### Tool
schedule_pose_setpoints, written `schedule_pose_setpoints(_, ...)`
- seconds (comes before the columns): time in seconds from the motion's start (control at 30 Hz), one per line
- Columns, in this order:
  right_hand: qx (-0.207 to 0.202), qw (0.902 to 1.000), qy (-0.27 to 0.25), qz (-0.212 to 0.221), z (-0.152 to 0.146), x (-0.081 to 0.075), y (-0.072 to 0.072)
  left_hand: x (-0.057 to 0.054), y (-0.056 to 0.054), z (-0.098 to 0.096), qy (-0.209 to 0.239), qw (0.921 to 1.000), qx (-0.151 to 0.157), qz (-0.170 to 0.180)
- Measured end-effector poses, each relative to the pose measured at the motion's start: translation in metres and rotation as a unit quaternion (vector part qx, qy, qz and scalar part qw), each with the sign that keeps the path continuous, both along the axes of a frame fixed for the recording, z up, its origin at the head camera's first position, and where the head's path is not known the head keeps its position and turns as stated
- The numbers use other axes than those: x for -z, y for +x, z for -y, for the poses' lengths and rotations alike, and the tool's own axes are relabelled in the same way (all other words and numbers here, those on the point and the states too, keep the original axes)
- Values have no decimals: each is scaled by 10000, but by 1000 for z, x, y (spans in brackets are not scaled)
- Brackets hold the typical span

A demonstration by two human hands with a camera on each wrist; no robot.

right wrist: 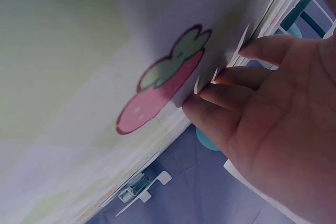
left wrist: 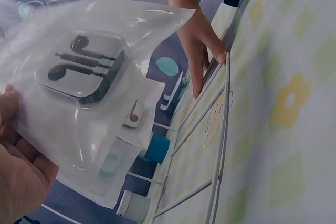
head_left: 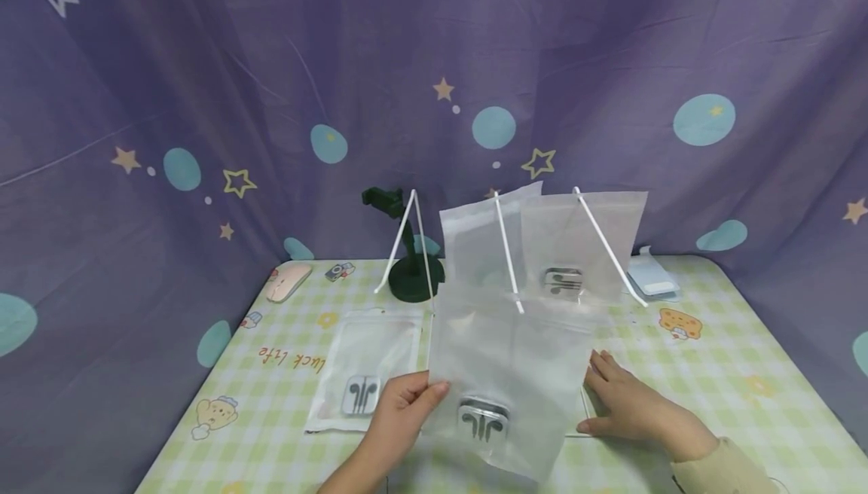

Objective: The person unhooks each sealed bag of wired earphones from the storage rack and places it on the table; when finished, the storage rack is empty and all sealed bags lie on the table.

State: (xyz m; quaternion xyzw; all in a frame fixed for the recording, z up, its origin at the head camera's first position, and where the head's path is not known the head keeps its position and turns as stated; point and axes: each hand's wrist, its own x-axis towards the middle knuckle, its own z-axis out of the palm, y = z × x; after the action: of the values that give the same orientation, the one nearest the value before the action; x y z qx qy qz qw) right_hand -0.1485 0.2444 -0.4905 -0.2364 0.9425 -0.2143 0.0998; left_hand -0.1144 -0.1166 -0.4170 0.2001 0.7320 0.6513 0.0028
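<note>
Left grip [head_left: 404, 407] pinches the near frosted bag [head_left: 515, 366], earphone case [head_left: 483, 422] inside, above the surface [head_left: 271, 434]; can't tell whether the middle prong [head_left: 508, 253] threads it. Right grip [head_left: 624, 404], fingers extended, touches the wire rack [left wrist: 213, 182], base mostly hidden. Farther bag [head_left: 566, 234]: lower edge indistinct.

The person's right sleeve [head_left: 727, 471] is plain pale beige, ending above the wrist [head_left: 681, 434].

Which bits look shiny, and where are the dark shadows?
Left wrist view: white glints on the plastic bag, a grey shadow streaking the checked tablecloth; right wrist view: tablecloth darker near the right hand; head view: shiny edges on that bag's earphone case.
</note>
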Motion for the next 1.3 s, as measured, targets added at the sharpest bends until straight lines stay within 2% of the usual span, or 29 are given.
schedule_pose_setpoints(0.17,-203,9975,-303,-601,0,3,0,-4,7,6,153,9983,507,222)
schedule_pose_setpoints(0.27,-365,9950,-453,-811,1,3,0,-5,10,11,290,9966,748,188)
schedule_pose_setpoints(0.33,-388,9952,-457,-771,1,1,1,-6,12,16,397,9957,830,148)
schedule_pose_setpoints(0.47,-119,9990,-220,-380,2,-3,2,-7,16,29,716,9937,861,-34)
schedule_pose_setpoints(0.6,95,9999,-8,-38,3,-5,3,-9,16,43,991,9926,636,-291)
schedule_pose_setpoints(0.77,160,9998,82,-28,3,-4,3,-15,14,61,1422,9874,318,-617)
schedule_pose_setpoints(1.0,182,9998,80,-7,4,-3,3,-27,12,92,2138,9721,80,-962)
schedule_pose_setpoints(1.17,183,9998,91,-11,3,-2,3,-33,9,120,2817,9516,48,-1228)
schedule_pose_setpoints(1.23,181,9998,81,-2,4,-2,3,-34,7,132,2936,9486,-174,-1169)
schedule_pose_setpoints(1.3,179,9998,70,1,4,-2,3,-35,6,145,2993,9468,-545,-1044)
